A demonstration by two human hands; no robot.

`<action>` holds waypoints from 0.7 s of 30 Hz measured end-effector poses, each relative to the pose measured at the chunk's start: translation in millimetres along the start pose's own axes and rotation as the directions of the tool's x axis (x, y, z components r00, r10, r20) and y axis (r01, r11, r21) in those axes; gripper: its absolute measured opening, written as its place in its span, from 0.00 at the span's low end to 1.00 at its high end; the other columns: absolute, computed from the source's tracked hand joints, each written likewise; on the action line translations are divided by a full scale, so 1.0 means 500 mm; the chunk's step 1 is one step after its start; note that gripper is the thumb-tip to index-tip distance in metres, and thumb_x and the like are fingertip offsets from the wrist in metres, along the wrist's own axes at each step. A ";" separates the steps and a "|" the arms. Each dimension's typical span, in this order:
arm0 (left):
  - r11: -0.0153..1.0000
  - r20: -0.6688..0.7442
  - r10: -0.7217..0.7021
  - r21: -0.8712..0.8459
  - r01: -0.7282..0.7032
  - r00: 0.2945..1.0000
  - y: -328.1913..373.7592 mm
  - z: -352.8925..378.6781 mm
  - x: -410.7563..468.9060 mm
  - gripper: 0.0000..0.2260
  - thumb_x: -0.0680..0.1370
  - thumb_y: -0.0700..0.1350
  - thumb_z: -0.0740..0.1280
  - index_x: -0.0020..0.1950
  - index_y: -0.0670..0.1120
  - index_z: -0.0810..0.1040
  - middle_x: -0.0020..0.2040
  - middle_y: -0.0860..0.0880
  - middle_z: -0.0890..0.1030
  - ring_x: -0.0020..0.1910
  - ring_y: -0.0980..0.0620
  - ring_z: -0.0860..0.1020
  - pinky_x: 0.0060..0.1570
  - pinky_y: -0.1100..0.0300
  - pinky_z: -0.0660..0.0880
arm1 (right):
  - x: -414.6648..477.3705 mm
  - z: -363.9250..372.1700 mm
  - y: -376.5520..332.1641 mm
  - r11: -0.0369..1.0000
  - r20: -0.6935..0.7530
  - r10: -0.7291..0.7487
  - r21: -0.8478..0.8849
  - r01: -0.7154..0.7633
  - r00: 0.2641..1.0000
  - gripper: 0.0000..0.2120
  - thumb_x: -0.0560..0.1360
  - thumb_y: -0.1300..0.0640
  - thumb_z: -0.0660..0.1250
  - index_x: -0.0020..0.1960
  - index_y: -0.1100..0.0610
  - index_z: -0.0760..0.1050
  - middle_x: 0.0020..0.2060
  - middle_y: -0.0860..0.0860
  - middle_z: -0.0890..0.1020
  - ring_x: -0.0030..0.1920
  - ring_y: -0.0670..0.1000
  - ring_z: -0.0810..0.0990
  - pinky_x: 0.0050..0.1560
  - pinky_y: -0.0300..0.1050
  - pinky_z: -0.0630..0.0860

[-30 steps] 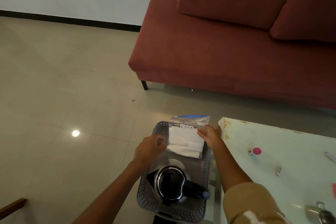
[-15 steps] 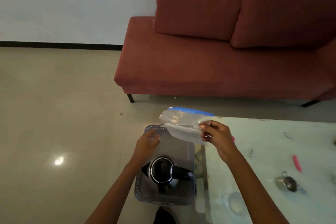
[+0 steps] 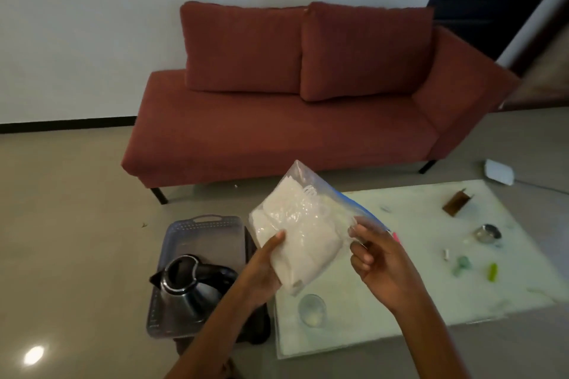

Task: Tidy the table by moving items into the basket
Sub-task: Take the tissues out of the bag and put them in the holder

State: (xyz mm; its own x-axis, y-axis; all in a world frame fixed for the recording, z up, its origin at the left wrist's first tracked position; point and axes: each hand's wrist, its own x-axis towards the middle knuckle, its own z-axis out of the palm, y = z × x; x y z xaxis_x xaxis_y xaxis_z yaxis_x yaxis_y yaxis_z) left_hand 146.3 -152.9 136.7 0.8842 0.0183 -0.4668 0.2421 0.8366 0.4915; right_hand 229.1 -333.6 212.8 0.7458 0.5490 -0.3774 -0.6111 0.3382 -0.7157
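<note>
Bag: a clear zip bag (image 3: 303, 224) stuffed with something white and soft. It is held up in the air over the left edge of the desk (image 3: 400, 301), tilted on one corner.
Left hand: the left hand (image 3: 264, 274) grips the bag's lower left side. The thumb lies across the front and the other fingers are hidden behind it.
Right hand: the right hand (image 3: 380, 264) has its fingers (image 3: 366, 258) curled and pinches the bag's right corner, just under the blue zip strip.
Bag's lie: the zip edge runs slantwise from the top corner down to the right hand. The bag looks nearly square from here, so I cannot name a clear long side.
Basket: the grey basket (image 3: 200, 220) stands beside the desk's left edge, lower than the desk top. A black and steel kettle (image 3: 191, 281) fills its near half, and the far half shows bare floor.
Key relation: the basket lies to the left of the bag and below it, on the left hand's side, so that hand is the nearer one. The free space is beyond the kettle, probably where the bag should land.
Desk: a glass (image 3: 312, 309) stands just under the bag, and small items are scattered further right.
</note>
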 end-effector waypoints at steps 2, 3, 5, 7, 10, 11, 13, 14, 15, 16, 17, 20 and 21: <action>1.000 0.009 0.002 0.001 -0.002 1.000 -0.038 0.032 0.001 0.33 0.62 0.49 0.79 0.64 0.42 0.74 0.57 0.42 0.82 0.53 0.45 0.82 0.45 0.53 0.81 | -0.033 -0.057 -0.030 1.000 0.011 0.005 -0.015 -0.005 1.000 0.06 0.69 0.57 0.67 0.42 0.56 0.82 0.33 0.52 0.77 0.23 0.45 0.68 0.22 0.35 0.68; 1.000 0.013 0.003 0.014 -0.003 1.000 -0.056 0.047 -0.002 0.35 0.60 0.49 0.80 0.64 0.42 0.74 0.58 0.41 0.82 0.54 0.44 0.82 0.45 0.52 0.80 | -0.048 -0.086 -0.044 0.999 0.011 0.033 0.012 -0.033 0.999 0.09 0.68 0.54 0.68 0.44 0.57 0.82 0.35 0.53 0.79 0.25 0.46 0.71 0.25 0.36 0.70; 0.999 0.012 0.002 0.050 -0.003 1.000 -0.097 0.075 -0.010 0.37 0.59 0.48 0.81 0.65 0.42 0.73 0.58 0.41 0.81 0.55 0.43 0.81 0.45 0.52 0.80 | -0.077 -0.149 -0.072 0.983 0.045 0.136 0.119 -0.140 0.990 0.20 0.68 0.45 0.66 0.52 0.58 0.80 0.44 0.56 0.82 0.36 0.51 0.81 0.35 0.42 0.79; 0.995 0.005 -0.013 0.103 0.013 1.000 -0.137 0.102 -0.018 0.39 0.57 0.47 0.82 0.66 0.42 0.72 0.58 0.41 0.81 0.55 0.43 0.81 0.45 0.51 0.80 | -0.105 -0.203 -0.092 0.953 0.145 0.236 0.160 -0.258 0.961 0.27 0.69 0.39 0.62 0.58 0.58 0.78 0.51 0.57 0.82 0.47 0.55 0.82 0.45 0.49 0.81; 0.981 -0.023 -0.027 0.191 0.030 0.999 -0.189 0.127 -0.028 0.40 0.56 0.48 0.82 0.65 0.43 0.71 0.56 0.41 0.82 0.53 0.42 0.82 0.45 0.49 0.80 | -0.127 -0.261 -0.104 0.915 0.232 0.326 0.165 -0.367 0.916 0.29 0.73 0.38 0.57 0.60 0.57 0.77 0.50 0.56 0.81 0.46 0.54 0.82 0.47 0.48 0.81; 0.976 -0.037 -0.018 0.216 0.025 0.999 -0.200 0.133 -0.029 0.39 0.56 0.48 0.82 0.64 0.43 0.71 0.54 0.42 0.83 0.52 0.43 0.82 0.44 0.50 0.80 | -0.129 -0.274 -0.105 0.910 0.234 0.343 0.155 -0.383 0.910 0.27 0.74 0.39 0.56 0.62 0.57 0.75 0.48 0.56 0.80 0.43 0.53 0.82 0.45 0.46 0.81; 0.966 -0.085 -0.001 0.257 0.023 0.996 -0.216 0.136 -0.025 0.34 0.62 0.47 0.79 0.64 0.44 0.71 0.51 0.44 0.84 0.49 0.44 0.83 0.42 0.51 0.81 | -0.127 -0.294 -0.106 0.923 0.192 0.339 0.122 -0.365 0.921 0.24 0.73 0.45 0.59 0.64 0.58 0.74 0.43 0.55 0.79 0.38 0.50 0.81 0.40 0.42 0.80; 0.961 -0.112 0.006 0.275 0.026 0.994 -0.220 0.135 -0.021 0.29 0.66 0.46 0.77 0.64 0.44 0.71 0.50 0.44 0.84 0.49 0.45 0.83 0.42 0.52 0.81 | -0.123 -0.303 -0.107 0.935 0.155 0.320 0.105 -0.338 0.934 0.23 0.72 0.48 0.61 0.63 0.58 0.75 0.41 0.54 0.79 0.35 0.49 0.80 0.37 0.40 0.79; 0.955 -0.139 0.010 0.295 0.031 0.990 -0.221 0.131 -0.017 0.26 0.69 0.46 0.74 0.64 0.44 0.71 0.50 0.44 0.84 0.49 0.45 0.84 0.41 0.52 0.81 | -0.118 -0.309 -0.108 0.946 0.120 0.300 0.092 -0.311 0.946 0.21 0.71 0.50 0.63 0.60 0.58 0.76 0.39 0.54 0.78 0.33 0.48 0.79 0.34 0.38 0.78; 0.947 -0.166 0.018 0.318 0.036 0.986 -0.220 0.127 -0.009 0.24 0.70 0.45 0.72 0.64 0.44 0.71 0.50 0.44 0.84 0.48 0.45 0.84 0.41 0.52 0.81 | -0.112 -0.316 -0.110 0.954 0.093 0.281 0.078 -0.288 0.955 0.18 0.70 0.52 0.65 0.57 0.59 0.78 0.37 0.53 0.78 0.32 0.47 0.78 0.31 0.38 0.76; 0.936 -0.198 0.031 0.350 0.041 0.980 -0.220 0.123 0.001 0.24 0.69 0.45 0.72 0.64 0.44 0.71 0.51 0.44 0.84 0.49 0.45 0.83 0.42 0.51 0.81 | -0.106 -0.322 -0.114 0.962 0.074 0.262 0.058 -0.266 0.962 0.16 0.70 0.54 0.65 0.54 0.59 0.79 0.35 0.53 0.78 0.31 0.47 0.77 0.30 0.37 0.74; 0.844 -0.340 0.108 0.528 0.095 0.934 -0.218 0.117 0.045 0.24 0.72 0.46 0.71 0.66 0.46 0.69 0.61 0.43 0.78 0.57 0.44 0.79 0.55 0.46 0.78 | -0.083 -0.329 -0.127 0.981 0.016 0.186 -0.051 -0.185 0.982 0.11 0.75 0.57 0.62 0.51 0.61 0.80 0.33 0.53 0.78 0.30 0.47 0.76 0.27 0.37 0.73; 0.811 -0.403 0.143 0.571 0.126 0.904 -0.220 0.118 0.061 0.24 0.74 0.46 0.69 0.68 0.46 0.68 0.64 0.43 0.75 0.60 0.43 0.76 0.60 0.47 0.75 | -0.074 -0.331 -0.130 0.983 0.002 0.147 -0.111 -0.146 0.989 0.11 0.77 0.59 0.60 0.51 0.61 0.79 0.33 0.54 0.78 0.30 0.48 0.76 0.27 0.37 0.73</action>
State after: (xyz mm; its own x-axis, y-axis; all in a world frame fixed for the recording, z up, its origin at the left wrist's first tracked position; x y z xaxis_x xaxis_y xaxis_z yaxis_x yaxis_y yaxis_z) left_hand 170.5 -276.8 111.9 0.6730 0.3567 -0.6479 0.5362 0.3681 0.7596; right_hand 285.2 -502.2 176.0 0.6471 0.5946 -0.4773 -0.6800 0.1671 -0.7139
